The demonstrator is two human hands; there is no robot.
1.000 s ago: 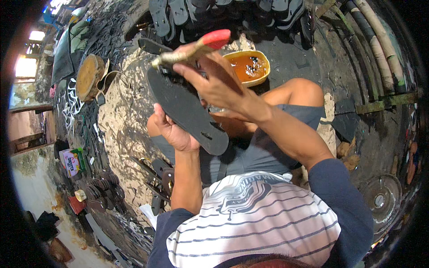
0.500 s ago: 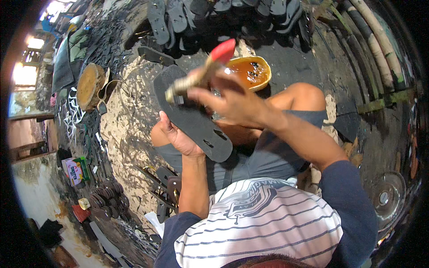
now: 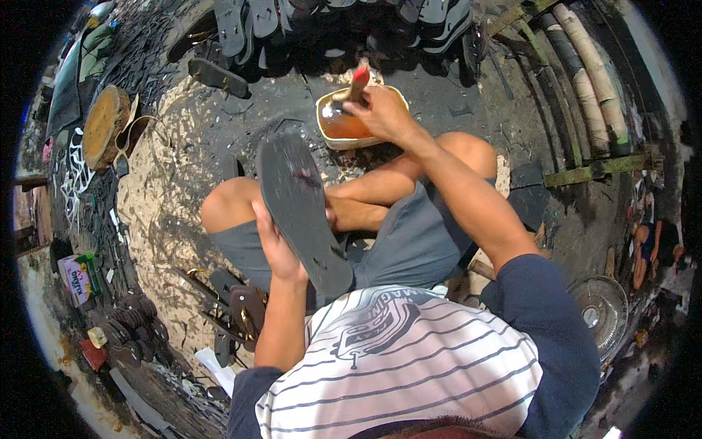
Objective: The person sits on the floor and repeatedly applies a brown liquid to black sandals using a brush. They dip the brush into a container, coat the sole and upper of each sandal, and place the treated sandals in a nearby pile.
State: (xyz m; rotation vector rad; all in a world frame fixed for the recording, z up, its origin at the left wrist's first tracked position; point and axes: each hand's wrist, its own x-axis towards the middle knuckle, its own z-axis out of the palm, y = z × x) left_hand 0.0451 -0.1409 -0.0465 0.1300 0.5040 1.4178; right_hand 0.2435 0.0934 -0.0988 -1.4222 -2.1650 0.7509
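Observation:
My left hand (image 3: 279, 252) grips a black flip-flop sole (image 3: 296, 201) by its left edge, thumb up along the side. The sole is held tilted above my lap, its strap slots showing. Farther off, my right hand (image 3: 387, 113) is closed round a paintbrush (image 3: 359, 84) with a red handle end. That brush is over a yellow-rimmed tub (image 3: 327, 139) of amber, glue-like liquid (image 3: 347, 127). Its bristle end is at the liquid; whether it dips in is hard to make out.
Rows of dark soles (image 3: 263, 18) stand at the far side. One lone sole (image 3: 219, 77) lies on the floor left of the tub. A round wood block (image 3: 104, 128) is at the left, brown sandals (image 3: 245, 307) near my left elbow, and a fan guard (image 3: 599, 316) at the right.
My right hand has carried the brush from over the sole, away to the tub. My left hand still holds the sole, now turned more upright. The whole view has shifted a little.

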